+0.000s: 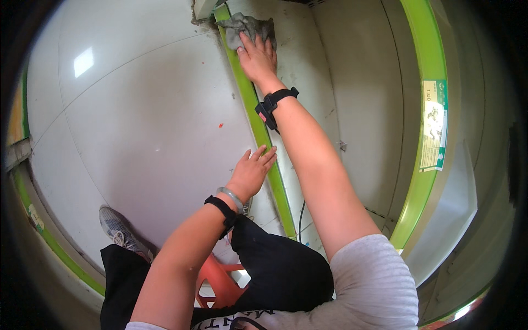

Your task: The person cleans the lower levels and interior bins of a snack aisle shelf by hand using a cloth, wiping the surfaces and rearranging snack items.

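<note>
A long green strip (244, 86) runs over the tiled floor from the top middle down towards my knee. My right hand (259, 57) presses a crumpled grey cloth (247, 25) flat against the strip's far end, fingers spread on top of it. Lower down, my left hand (252, 168) rests its fingertips on the strip, fingers apart, with nothing held. Black straps circle both wrists, and a pale bangle is on the left one.
A green shelf edge (429, 62) with a price label (433, 123) curves along the right. An orange plastic stool (220, 284) is beneath me. Another green-edged shelf (62, 258) stands at left. Small red scraps (220, 125) and a black cable (301, 222) lie on the floor.
</note>
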`<state>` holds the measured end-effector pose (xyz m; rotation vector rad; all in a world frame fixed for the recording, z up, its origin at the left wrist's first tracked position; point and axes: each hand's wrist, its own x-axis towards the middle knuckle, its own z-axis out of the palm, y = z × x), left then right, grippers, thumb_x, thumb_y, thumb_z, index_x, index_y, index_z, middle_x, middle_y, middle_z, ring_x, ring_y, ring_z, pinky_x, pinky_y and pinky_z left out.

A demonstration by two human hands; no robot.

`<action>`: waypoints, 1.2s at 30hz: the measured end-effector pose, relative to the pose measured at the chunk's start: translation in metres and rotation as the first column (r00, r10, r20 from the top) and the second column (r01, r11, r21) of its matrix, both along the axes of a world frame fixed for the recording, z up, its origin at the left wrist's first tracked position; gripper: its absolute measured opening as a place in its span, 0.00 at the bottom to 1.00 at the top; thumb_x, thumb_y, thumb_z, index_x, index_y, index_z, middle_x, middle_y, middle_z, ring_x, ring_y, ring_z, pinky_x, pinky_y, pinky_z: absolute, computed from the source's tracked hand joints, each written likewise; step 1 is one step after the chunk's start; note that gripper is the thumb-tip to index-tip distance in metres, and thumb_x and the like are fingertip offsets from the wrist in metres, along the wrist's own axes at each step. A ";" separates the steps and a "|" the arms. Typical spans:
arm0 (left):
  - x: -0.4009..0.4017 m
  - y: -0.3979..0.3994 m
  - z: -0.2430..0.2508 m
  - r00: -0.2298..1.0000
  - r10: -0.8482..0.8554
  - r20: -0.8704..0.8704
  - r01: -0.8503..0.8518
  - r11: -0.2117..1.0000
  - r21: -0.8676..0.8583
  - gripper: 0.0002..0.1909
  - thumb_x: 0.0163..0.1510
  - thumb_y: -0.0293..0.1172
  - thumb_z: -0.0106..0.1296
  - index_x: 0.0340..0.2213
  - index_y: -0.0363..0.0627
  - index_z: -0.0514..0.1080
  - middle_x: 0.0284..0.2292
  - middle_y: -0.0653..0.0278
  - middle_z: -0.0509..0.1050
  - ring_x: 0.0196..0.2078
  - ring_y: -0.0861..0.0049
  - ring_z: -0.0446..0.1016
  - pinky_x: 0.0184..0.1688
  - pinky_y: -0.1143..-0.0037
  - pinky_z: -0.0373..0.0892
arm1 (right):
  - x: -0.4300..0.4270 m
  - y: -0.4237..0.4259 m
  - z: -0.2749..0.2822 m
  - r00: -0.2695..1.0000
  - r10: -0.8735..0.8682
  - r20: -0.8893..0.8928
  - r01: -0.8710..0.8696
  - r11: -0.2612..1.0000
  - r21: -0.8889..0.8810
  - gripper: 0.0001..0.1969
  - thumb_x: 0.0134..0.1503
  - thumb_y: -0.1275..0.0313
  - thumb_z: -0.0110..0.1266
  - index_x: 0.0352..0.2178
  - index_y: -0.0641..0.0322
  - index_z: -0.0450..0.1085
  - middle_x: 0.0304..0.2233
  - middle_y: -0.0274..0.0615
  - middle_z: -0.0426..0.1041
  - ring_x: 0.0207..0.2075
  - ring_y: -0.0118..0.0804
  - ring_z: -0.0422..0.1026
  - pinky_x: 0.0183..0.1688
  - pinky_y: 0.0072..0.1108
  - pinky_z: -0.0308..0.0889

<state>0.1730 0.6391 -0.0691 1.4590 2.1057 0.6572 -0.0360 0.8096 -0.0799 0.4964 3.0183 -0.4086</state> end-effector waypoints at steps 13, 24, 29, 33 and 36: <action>-0.001 -0.002 -0.007 1.000 0.010 0.023 -0.011 0.999 0.052 0.33 0.54 0.24 0.44 0.62 0.49 0.58 0.67 0.71 0.50 0.68 0.71 0.52 0.65 0.63 0.55 | -0.010 0.123 -0.026 0.978 -0.204 -0.042 0.207 0.975 0.075 0.31 0.62 0.50 0.35 0.66 0.37 0.48 0.67 0.52 0.48 0.67 0.59 0.46 0.66 0.45 0.45; 0.000 -0.005 -0.012 0.994 0.052 0.093 -0.059 0.995 0.075 0.32 0.54 0.23 0.44 0.61 0.49 0.59 0.67 0.71 0.51 0.67 0.70 0.53 0.63 0.65 0.59 | 0.083 0.239 -0.033 0.937 -0.349 -0.022 0.349 0.933 0.086 0.32 0.61 0.55 0.41 0.65 0.53 0.52 0.65 0.57 0.51 0.66 0.56 0.51 0.67 0.34 0.48; 0.005 0.011 -0.002 0.998 0.008 0.064 -0.016 0.991 0.130 0.33 0.53 0.23 0.44 0.61 0.48 0.58 0.67 0.70 0.51 0.67 0.69 0.53 0.62 0.69 0.60 | 0.078 0.245 -0.017 0.910 -0.398 -0.112 0.413 0.884 0.218 0.31 0.60 0.55 0.43 0.64 0.49 0.54 0.64 0.56 0.54 0.64 0.57 0.54 0.66 0.35 0.50; 0.003 -0.002 -0.013 0.998 0.030 0.057 -0.035 0.997 0.076 0.33 0.52 0.22 0.44 0.61 0.47 0.59 0.67 0.69 0.51 0.67 0.67 0.53 0.61 0.70 0.60 | 0.075 0.123 -0.029 0.948 -0.299 -0.105 0.312 0.938 0.148 0.28 0.61 0.56 0.42 0.63 0.39 0.56 0.61 0.62 0.57 0.62 0.64 0.54 0.65 0.41 0.50; 0.004 0.000 -0.012 0.996 0.044 0.073 -0.051 0.994 0.099 0.33 0.52 0.22 0.44 0.61 0.46 0.59 0.66 0.69 0.52 0.67 0.67 0.53 0.61 0.70 0.60 | 0.083 0.073 -0.020 0.972 -0.197 -0.125 0.212 0.970 0.121 0.27 0.62 0.58 0.42 0.63 0.40 0.56 0.60 0.63 0.58 0.62 0.66 0.54 0.65 0.41 0.49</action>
